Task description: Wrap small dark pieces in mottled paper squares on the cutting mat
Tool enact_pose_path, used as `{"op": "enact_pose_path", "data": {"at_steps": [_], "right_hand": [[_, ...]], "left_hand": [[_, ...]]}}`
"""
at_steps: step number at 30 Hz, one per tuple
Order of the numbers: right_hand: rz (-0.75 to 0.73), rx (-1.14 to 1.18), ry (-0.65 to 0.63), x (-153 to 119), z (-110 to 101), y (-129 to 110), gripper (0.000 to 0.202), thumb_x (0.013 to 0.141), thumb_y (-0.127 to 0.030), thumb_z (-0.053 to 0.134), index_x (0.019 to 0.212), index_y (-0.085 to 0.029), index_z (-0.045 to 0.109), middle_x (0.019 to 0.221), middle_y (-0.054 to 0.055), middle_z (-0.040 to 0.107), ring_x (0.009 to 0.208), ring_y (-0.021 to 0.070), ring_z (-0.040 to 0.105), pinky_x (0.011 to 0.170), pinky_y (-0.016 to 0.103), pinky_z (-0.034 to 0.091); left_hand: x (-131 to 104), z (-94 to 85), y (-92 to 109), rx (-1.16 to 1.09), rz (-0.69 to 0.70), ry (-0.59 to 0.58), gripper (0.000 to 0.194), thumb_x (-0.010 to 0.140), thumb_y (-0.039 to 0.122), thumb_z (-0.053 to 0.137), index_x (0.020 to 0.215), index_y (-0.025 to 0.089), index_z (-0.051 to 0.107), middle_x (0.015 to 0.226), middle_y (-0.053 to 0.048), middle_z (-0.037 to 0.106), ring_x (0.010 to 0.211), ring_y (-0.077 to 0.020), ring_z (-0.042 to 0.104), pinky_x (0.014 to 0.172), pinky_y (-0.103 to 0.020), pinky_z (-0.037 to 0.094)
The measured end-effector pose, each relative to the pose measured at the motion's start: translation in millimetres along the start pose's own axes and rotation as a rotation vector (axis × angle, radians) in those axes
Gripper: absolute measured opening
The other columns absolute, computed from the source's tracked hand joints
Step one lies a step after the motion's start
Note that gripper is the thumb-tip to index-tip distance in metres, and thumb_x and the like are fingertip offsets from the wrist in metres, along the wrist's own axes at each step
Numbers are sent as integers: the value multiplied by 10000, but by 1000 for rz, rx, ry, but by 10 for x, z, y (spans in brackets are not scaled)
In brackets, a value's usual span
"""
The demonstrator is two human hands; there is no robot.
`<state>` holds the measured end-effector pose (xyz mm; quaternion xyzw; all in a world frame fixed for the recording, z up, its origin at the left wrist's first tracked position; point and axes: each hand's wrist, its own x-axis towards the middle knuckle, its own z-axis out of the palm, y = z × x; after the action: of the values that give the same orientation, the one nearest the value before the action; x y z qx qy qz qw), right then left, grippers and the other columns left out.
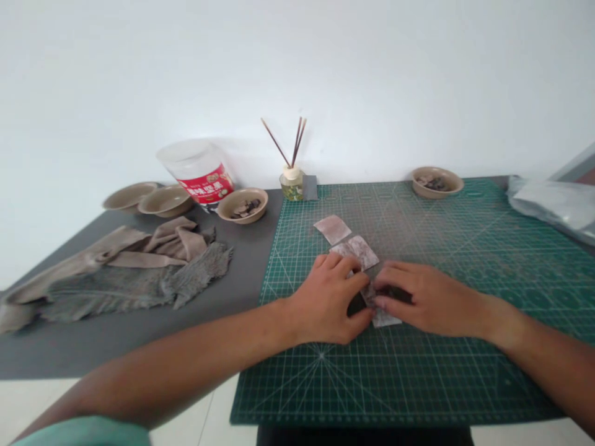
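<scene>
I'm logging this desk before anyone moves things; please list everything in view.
patterned squares: at least four, pale greyish-pink, between and behind hands
cutting mat: one, green, centre to right
bowls: four, tan, three left, one back right
small pieces: several, brownish, in two bowls
jar: one, clear, red label, back left
cloths: brown and grey, left
reed diffuser: one, greenish, back centre
card: one, grey, beside diffuser
bag: one, translucent, right
table: one, dark grey
sleeve: one, mint
hands: two, bare, at squares
</scene>
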<state>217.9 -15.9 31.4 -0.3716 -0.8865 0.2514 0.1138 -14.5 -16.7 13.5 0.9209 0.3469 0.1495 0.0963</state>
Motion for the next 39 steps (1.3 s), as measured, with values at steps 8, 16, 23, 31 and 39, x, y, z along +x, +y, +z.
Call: {"op": "enact_pose_path", "data": {"at_steps": [8, 16, 23, 31, 39], "right_hand": [[-75, -76, 65, -19, -4, 111, 243, 962, -279, 610, 1193, -217, 655, 1151, 102, 659, 994, 258, 653, 892, 448, 533], [-233, -119, -50, -32, -4, 198, 143, 999, -262, 577, 1026, -225, 713, 1013, 72, 696, 937, 240, 644, 851, 411, 511], [-346, -127, -33, -17, 46, 111, 161, 985, -185, 574, 953, -212, 730, 941, 61, 701, 877, 223, 622, 800, 379, 494], [-355, -186, -102, -27, -28, 158, 200, 1021, -245, 550, 958, -213, 737, 1012, 73, 750, 919, 243, 638, 831, 421, 493], [-279, -153, -52, -51, 2, 178, 181, 1012, -226, 551, 987, -220, 730, 1026, 70, 738, 918, 227, 676, 842, 393, 520]], "left_hand": [[-14, 2, 6, 22, -9, -25, 392, 882, 487, 626, 1141, 193, 639, 1240, -102, 601, 1097, -300, 528, 943, -499, 407], [-31, 3, 7, 42, 17, -18, 382, 875, 517, 625, 1057, 181, 646, 1271, -115, 575, 1093, -302, 521, 939, -496, 405], [-22, -13, 49, 54, 31, -77, 321, 897, 492, 610, 981, 184, 645, 1108, -98, 613, 1020, -282, 528, 864, -469, 411], [-68, -34, 142, 90, -46, -107, 364, 902, 512, 583, 1036, 177, 630, 1048, -105, 604, 1011, -303, 518, 838, -481, 410], [-74, -37, 170, 70, -117, -120, 361, 899, 524, 584, 1036, 191, 608, 1041, -102, 593, 999, -307, 509, 848, -502, 416]]}}
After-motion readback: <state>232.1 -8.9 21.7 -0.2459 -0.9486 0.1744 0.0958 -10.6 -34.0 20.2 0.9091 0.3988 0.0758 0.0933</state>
